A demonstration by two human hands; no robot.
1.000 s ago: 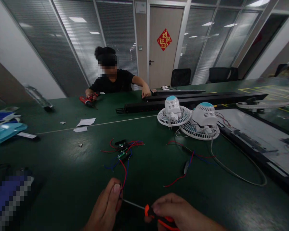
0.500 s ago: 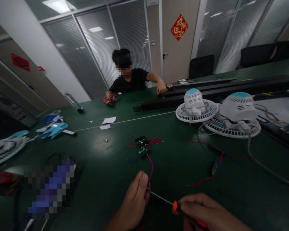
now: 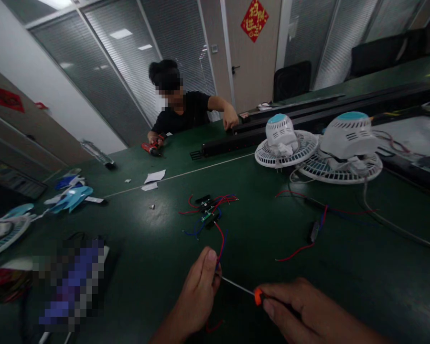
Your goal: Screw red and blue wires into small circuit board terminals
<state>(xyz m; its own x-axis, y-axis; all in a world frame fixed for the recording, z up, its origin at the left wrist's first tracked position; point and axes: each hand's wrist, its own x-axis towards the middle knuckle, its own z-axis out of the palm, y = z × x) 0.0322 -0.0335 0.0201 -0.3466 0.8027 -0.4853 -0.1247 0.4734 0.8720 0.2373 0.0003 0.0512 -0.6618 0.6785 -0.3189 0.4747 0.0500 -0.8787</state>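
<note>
Closed around a small part that its fingers mostly hide, my left hand (image 3: 201, 282) has red and blue wires (image 3: 221, 241) sticking up from it. My right hand (image 3: 295, 308) grips a screwdriver (image 3: 237, 285) with an orange collar and a thin metal shaft. The shaft's tip reaches the part at my left fingers and is hidden there. Just beyond my hands lies a cluster of small circuit boards (image 3: 207, 216) with red and blue wires. To the right, a small dark module (image 3: 314, 231) with wires rests on the green table (image 3: 251, 229).
Two white fan heads (image 3: 284, 143) stand at the right, near long black bars (image 3: 232, 142). Across the table a person (image 3: 189, 110) holds a red power drill (image 3: 152, 147). Blue fan blades (image 3: 73, 197) and paper scraps (image 3: 155, 177) lie to the left.
The view has shifted, so the table items sit slightly higher and further left. My right index finger now extends along the screwdriver near its collar. My left hand keeps its grip.
</note>
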